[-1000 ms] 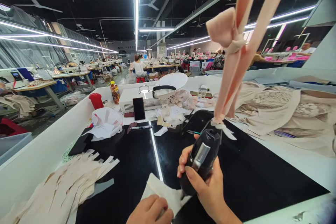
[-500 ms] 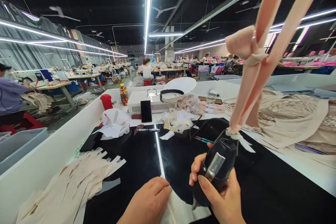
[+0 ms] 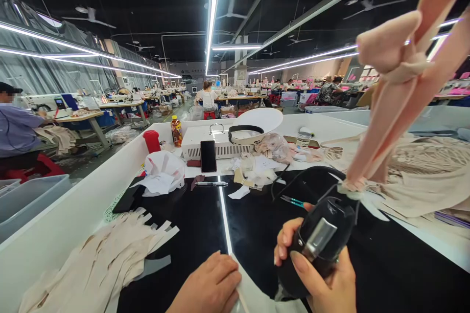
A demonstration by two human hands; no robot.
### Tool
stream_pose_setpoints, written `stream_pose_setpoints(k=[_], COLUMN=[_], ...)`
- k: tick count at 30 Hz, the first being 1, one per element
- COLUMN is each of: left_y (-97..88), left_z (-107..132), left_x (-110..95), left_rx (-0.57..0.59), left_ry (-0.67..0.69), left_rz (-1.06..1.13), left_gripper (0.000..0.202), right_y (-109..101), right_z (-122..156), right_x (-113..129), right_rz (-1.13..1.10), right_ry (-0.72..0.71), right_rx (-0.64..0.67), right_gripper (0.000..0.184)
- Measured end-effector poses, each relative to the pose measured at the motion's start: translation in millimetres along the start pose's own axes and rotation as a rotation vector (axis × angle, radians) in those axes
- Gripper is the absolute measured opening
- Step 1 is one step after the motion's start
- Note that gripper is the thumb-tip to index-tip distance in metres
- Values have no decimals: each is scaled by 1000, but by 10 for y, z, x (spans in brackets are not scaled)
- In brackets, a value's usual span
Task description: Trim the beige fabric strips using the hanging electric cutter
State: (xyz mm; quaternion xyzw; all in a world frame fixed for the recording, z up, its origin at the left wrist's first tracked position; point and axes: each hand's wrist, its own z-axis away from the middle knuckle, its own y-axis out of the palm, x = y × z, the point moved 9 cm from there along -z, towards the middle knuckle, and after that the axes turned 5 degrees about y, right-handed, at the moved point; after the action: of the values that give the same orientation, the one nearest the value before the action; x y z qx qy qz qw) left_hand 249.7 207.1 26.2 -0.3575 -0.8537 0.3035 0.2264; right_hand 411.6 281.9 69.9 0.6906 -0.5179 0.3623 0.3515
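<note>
A black handheld power tool, which looks like an electric fabric cutter (image 3: 317, 239), is gripped in my right hand (image 3: 330, 279), with the thumb along its side. Its metal foot points down toward cream fabric (image 3: 253, 283) at the bottom edge. Knotted pink fabric straps (image 3: 389, 102) run up from the cutter's top, next to a black cord. My left hand (image 3: 211, 283) rests palm down on the fabric's left edge, its fingers together and bent over it. Part of the fabric is hidden beneath both hands.
Cut cream strips (image 3: 88, 259) lie to the left on the black mat (image 3: 176, 239). Behind are a pen (image 3: 211, 184), teal-handled tweezers (image 3: 292, 200), a phone (image 3: 208, 156), plastic bags and scraps. Cream garment pieces (image 3: 422, 171) pile up at right. White walls (image 3: 69, 205) border the table.
My right hand has moved right with the cutter, and the pink straps have swung right too. My left hand stays on the fabric. The whole view has shifted slightly.
</note>
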Motion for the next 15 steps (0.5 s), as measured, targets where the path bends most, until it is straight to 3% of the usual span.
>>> stream_pose_setpoints(k=[7,15], left_y=[10,77], left_z=[21,123], left_x=[22,56], left_rx=[-38,8], left_ry=[-5,-49], left_rz=[-13,30], left_gripper=[34,27], right_y=[276,548], right_z=[-230,-350], right_x=[-95,-243], right_rz=[-75,-110], right_ry=[58,179], right_rx=[-55,-36], right_gripper=[45,56])
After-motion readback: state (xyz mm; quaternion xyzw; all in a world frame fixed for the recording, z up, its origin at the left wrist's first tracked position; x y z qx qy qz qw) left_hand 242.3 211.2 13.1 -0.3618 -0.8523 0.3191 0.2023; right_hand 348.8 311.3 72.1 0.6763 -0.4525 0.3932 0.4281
